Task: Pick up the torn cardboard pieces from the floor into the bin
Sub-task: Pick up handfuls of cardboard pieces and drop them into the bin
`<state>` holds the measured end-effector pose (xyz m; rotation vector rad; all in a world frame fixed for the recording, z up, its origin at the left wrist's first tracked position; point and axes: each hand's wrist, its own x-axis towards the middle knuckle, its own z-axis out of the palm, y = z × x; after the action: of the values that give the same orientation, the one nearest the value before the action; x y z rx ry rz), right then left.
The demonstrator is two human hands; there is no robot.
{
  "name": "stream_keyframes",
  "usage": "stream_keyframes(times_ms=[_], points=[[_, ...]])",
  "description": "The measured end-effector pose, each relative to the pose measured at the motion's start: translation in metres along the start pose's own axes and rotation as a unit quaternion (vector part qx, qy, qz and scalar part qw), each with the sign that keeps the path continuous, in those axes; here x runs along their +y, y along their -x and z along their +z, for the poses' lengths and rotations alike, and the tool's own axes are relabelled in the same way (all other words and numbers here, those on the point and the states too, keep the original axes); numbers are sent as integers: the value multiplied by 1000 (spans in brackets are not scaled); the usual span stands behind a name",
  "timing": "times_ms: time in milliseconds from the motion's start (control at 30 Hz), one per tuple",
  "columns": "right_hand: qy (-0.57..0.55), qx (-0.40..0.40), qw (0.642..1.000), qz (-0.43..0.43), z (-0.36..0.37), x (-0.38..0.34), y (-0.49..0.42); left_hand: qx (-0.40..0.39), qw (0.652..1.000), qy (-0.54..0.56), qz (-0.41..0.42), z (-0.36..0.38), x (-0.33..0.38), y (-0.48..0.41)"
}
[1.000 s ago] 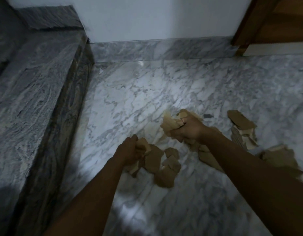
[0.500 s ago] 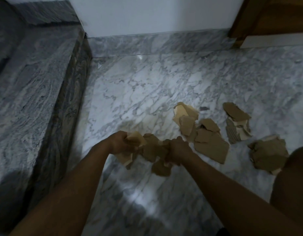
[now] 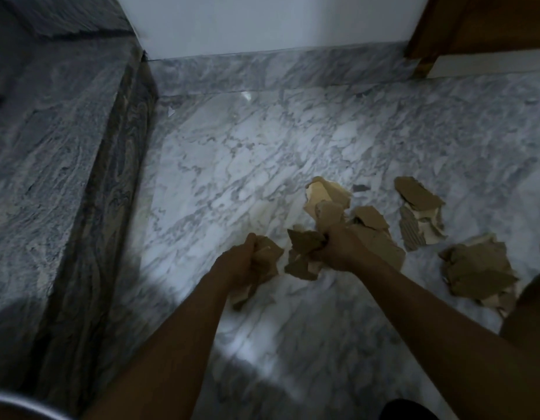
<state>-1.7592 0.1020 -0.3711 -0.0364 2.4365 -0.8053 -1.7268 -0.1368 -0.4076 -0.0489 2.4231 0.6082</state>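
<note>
My left hand [image 3: 243,263] grips a bunch of torn brown cardboard pieces [image 3: 267,262] just above the marble floor. Beside it, my right hand [image 3: 338,253] grips another bunch of cardboard pieces [image 3: 303,253]. More torn pieces lie on the floor to the right: a pile behind my right hand [image 3: 326,198], a flat piece [image 3: 381,247], a stack [image 3: 419,207] and a crumpled heap [image 3: 478,271]. A curved metal rim, perhaps the bin [image 3: 23,406], shows at the bottom left corner.
A raised grey marble step [image 3: 50,165] runs along the left. A white wall with a marble skirting [image 3: 278,68] closes the back. A wooden door frame [image 3: 426,47] stands at the top right. My knee [image 3: 532,310] shows at the right edge.
My right hand dropped its first handful behind, moved left and took hold of the pieces next to my left hand. Both hands now hold their bunches slightly raised. The metal rim has come into view.
</note>
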Motion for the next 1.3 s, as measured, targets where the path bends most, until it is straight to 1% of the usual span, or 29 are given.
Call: stream_keyframes(times_ms=[67,100,167,267,300,367,433,500,600,633,700,800,900,1000,1100,1167,1233,1300], points=[[-21,-25,999,-6,-10,-3,3,15,994,113,0,-14,0,4],[-29,-31,999,-16,-12,-6,3,30,993,112,8,-20,-3,4],[-24,-17,998,-47,-10,-10,0,43,994,105,2,-35,-13,4],[30,52,995,-74,-1,-14,-11,44,988,149,-26,-50,-32,4],[64,96,990,-81,3,-15,-15,47,987,150,-32,-53,-35,6],[144,178,968,-105,13,-15,-21,35,984,167,-45,-51,-38,14],[199,199,953,-114,24,-16,-23,25,982,180,-59,-43,-41,18],[228,159,954,-112,37,-15,-23,40,987,147,-56,-33,-44,20],[220,71,970,-76,60,-4,-28,54,994,86,-36,-21,-47,19],[214,60,973,-66,67,1,-30,51,997,55,-28,-16,-44,19],[216,63,972,-61,80,11,-35,27,999,8,-40,-9,-39,19],[216,70,971,-78,80,12,-40,49,998,-27,-31,1,-41,13],[181,31,979,-88,55,1,-38,65,997,-27,-20,4,-42,10],[147,-22,988,-48,18,-15,-39,53,998,-24,-1,3,-40,12],[153,-89,984,-30,-7,-26,-38,52,999,10,-5,-1,-40,14],[159,-121,980,-17,-7,-30,-36,51,998,37,-1,-2,-40,17],[203,-129,970,-24,7,-27,-36,62,996,59,-1,-1,-41,22],[265,-91,958,-57,25,-19,-35,69,995,74,-6,3,-41,23]])
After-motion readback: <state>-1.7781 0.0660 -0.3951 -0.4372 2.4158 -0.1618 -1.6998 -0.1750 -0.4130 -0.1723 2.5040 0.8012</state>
